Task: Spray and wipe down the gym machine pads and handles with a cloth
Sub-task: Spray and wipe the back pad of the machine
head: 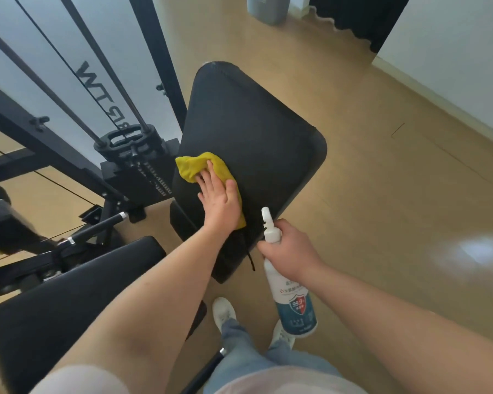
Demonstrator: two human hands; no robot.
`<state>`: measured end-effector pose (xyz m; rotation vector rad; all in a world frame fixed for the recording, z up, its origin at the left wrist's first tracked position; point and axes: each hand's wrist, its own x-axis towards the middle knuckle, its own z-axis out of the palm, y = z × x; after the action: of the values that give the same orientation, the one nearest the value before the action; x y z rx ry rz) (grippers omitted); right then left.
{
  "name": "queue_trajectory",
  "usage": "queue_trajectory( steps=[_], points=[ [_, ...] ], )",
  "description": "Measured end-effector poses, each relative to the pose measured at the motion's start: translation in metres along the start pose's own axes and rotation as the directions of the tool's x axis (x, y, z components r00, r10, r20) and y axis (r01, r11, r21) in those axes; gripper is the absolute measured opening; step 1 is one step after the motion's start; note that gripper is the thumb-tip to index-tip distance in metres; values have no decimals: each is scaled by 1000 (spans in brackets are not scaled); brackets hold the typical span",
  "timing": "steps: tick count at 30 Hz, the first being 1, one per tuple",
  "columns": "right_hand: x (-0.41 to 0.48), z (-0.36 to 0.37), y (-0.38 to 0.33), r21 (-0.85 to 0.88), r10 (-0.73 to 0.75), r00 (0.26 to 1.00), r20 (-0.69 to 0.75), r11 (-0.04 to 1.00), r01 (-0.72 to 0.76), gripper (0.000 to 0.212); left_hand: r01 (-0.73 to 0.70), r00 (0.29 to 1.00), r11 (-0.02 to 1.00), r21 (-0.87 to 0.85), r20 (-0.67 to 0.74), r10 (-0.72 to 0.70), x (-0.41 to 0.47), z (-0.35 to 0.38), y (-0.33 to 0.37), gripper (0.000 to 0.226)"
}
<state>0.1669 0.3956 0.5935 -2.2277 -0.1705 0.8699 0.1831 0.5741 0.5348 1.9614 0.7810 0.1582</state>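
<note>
A large black back pad (248, 132) of the gym machine slopes away from me in the middle of the view. My left hand (219, 200) lies flat with straight fingers on a yellow cloth (199, 166), pressing it against the pad's lower left part. My right hand (289, 250) grips the neck of a white spray bottle (292, 297) with a blue label, held upright just right of the pad's lower edge, nozzle pointing up. A second black pad (69, 294) lies at lower left under my left forearm.
The black machine frame, cables and weight stack (138, 166) stand to the left. A chrome-tipped black handle (100, 226) juts out at left. Wooden floor (382, 194) spreads to the right, with a grey bin (264, 7) at the top and a white wall at right.
</note>
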Motion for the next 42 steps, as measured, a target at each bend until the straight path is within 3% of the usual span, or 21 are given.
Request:
queue_trajectory(
  steps=[9, 15, 19, 22, 26, 30, 33, 37, 42],
  points=[
    [3, -3, -31, -46, 51, 990, 130, 998, -45, 12, 171, 979, 984, -43, -103, -174, 99, -52, 11, 60],
    [5, -1, -46, 17, -7, 995, 100, 1000, 5, 12, 30, 987, 993, -113, -154, -48, 65, -33, 9, 59],
    [8, -4, -56, 22, -74, 994, 82, 997, 73, 10, -65, 994, 997, -42, -90, 61, 11, -3, -4, 62],
    [12, -6, -63, -10, -146, 986, 74, 989, 147, 12, -122, 991, 992, 44, 60, 120, -35, 16, -11, 74],
    [15, -8, -69, -29, -170, 977, 126, 984, 175, 15, -104, 986, 992, 69, 139, 93, -45, 12, -9, 88],
    [21, -7, -74, -51, -145, 978, 149, 987, 154, 14, -12, 1000, 972, 235, -2, 13, 4, -9, 2, 69],
    [23, -2, -77, -48, -118, 981, 153, 991, 127, 13, 70, 987, 984, 165, -158, -43, 47, -30, 15, 56],
    [21, 4, -80, -41, -107, 980, 165, 992, 116, 15, 125, 974, 982, 142, -209, -93, 88, -58, 22, 45],
    [16, 1, -79, -2, -112, 984, 140, 994, 114, 14, 120, 971, 981, 153, -222, -84, 89, -63, 29, 49]
  ],
)
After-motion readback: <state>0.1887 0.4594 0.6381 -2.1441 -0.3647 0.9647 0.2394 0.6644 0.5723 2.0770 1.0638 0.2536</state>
